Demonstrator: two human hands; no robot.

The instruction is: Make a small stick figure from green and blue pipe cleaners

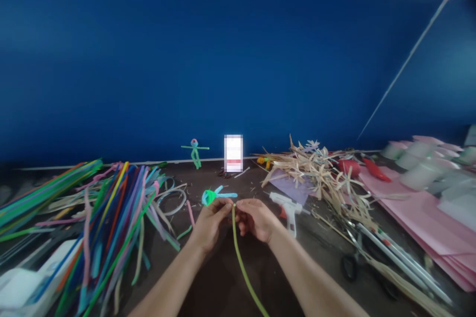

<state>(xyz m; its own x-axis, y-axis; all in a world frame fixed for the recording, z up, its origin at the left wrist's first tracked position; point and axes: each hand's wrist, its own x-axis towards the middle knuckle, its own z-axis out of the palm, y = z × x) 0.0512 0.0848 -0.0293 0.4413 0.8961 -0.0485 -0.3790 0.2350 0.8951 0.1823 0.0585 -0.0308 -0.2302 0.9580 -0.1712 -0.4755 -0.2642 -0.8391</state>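
Both my hands, left hand point(215, 220) and right hand point(256, 218), up mid-worktop point(208, 277), fingers pinching tip of yellow-green strip point(241, 262), rest trailing down toward me. Glue gun point(290, 209) just right, kinda close to my wrist. Big messy pipe cleaner pile point(111, 223) left, straw-colored scraps point(305, 168) and scissors point(350, 265) right. Pale cups point(418, 163), contents unclear. Dark worktop, blue wall point(223, 59) behind.

So the left arm point(173, 272) and right arm point(308, 272) angle in toward the strip point(241, 262), left hand point(212, 220) and right hand point(258, 218) both pinching at its top, right's lower fingers point(243, 228) curled.
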